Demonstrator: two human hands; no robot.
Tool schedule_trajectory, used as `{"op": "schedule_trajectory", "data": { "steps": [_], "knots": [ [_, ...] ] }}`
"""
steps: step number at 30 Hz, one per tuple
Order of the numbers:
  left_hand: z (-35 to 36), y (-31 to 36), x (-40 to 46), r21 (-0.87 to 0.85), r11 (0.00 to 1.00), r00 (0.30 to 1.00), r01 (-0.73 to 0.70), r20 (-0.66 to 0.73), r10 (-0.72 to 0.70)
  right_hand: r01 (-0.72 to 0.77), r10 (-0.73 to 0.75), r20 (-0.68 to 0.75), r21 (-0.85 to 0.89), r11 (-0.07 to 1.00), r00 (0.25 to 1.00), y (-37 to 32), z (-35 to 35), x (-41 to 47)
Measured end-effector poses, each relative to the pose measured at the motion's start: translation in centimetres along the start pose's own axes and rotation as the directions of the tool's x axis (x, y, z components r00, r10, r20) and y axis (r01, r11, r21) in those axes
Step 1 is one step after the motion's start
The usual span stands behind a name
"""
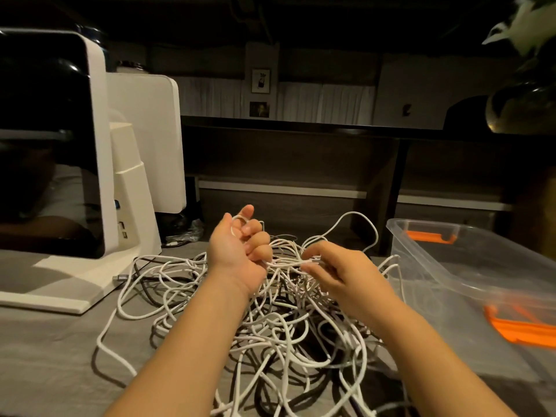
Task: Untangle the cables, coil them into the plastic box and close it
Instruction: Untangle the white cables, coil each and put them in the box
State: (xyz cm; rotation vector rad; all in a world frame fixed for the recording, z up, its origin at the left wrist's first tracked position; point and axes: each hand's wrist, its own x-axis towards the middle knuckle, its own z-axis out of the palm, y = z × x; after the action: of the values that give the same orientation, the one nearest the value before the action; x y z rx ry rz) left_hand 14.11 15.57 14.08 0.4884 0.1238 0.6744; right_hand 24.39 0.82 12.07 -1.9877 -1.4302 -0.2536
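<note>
A person's two bare forearms reach up from the bottom edge of the frame toward its centre, over a grey cloth-covered tabletop (45, 341). Spread across the centre and lower middle lies a large tangled heap of thin white cables mixed with a few dark ones (279, 332); loose loops trail to the lower left and arch up behind the hands.

The left hand (237, 248), just left of centre, is turned palm up. Its fingers are curled around a bundle of white strands, and one strand loops over the raised index finger. The right hand (337, 273), just right of centre, is palm down, and its thumb and forefinger pinch a white strand that runs across to the left hand. Its other fingers hang loosely bent above the heap.

At the right edge of the frame stands a clear rectangular plastic box with orange latch handles (469, 266), open, just beside the heap. No cable can be seen inside it.

In the upper left stands a white all-in-one computer with a glossy black screen (51, 139) on a white stand. A dark round pot holding a leafy plant (523, 106) sits in the upper right. The background is dim, with dark wooden furniture.
</note>
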Motion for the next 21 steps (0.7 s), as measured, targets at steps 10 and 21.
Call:
{"op": "schedule_trajectory", "data": {
  "steps": [10, 21],
  "knots": [
    [0.6, -0.3, -0.2, 0.151, 0.983, 0.995, -0.101, 0.022, 0.099, -0.146, 0.244, -0.03, 0.73, 0.668, 0.969, -0.9, -0.2, 0.1],
    [0.5, -1.1, 0.1, 0.476, 0.853, 0.962, -0.215, -0.045, 0.268, -0.149, 0.137, 0.075, 0.186, 0.971, 0.988, 0.0, -0.1, -0.1]
  ]
}}
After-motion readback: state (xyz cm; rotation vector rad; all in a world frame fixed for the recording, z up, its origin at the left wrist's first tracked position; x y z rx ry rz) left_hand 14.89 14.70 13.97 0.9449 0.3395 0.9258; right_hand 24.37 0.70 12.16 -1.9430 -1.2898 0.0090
